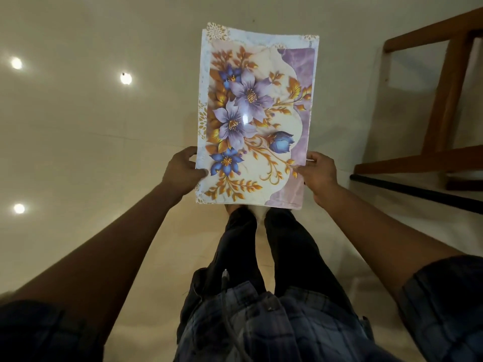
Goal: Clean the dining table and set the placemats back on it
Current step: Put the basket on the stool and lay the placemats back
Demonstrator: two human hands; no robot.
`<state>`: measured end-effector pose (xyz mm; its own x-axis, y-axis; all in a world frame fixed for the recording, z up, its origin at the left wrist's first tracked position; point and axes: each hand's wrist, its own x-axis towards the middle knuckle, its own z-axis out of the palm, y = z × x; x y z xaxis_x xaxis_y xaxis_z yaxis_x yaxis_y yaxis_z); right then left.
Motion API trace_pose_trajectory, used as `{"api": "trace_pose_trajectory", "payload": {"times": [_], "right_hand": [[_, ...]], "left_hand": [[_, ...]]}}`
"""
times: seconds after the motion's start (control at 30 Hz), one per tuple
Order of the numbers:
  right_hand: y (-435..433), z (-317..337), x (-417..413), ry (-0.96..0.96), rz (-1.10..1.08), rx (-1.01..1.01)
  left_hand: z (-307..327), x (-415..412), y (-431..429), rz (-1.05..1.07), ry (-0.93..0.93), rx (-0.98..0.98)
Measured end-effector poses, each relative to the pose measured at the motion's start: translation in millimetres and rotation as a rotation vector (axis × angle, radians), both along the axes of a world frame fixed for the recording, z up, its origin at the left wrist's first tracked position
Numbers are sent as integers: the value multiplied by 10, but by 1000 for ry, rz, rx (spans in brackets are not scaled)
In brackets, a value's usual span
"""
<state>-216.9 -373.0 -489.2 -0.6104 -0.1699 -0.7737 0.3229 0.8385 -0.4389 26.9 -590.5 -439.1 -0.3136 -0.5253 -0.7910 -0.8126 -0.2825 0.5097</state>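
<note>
Holds the placemats [253,113] in mid-air above the floor [91,126], just ahead of the legs [261,244]. Grips from both sides: left hand [183,171] pinching the left long edge, right hand [317,176] pinching the right long edge, both close to the near end, thumbs on the printed face. Looks like a thin stack rather than one sheet, judging by the offset edges at the far corners. Probably light, glossy and slippery; fairly stiff, yet likely to sag at the unsupported far end. Best taken by opposite long edges, perhaps nearer the middle, to stop sheets sliding apart. Faces print up, long axis running straight away from the body, short edges near and far, far end tipped slightly right. Wooden frame [444,100] off to the right.
</note>
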Motion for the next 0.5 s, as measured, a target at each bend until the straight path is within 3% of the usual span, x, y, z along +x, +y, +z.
{"api": "trace_pose_trajectory", "payload": {"times": [0.5], "right_hand": [[912, 2038, 141, 203, -267, -332]], "left_hand": [[1652, -311, 267, -204, 343, -75]]}}
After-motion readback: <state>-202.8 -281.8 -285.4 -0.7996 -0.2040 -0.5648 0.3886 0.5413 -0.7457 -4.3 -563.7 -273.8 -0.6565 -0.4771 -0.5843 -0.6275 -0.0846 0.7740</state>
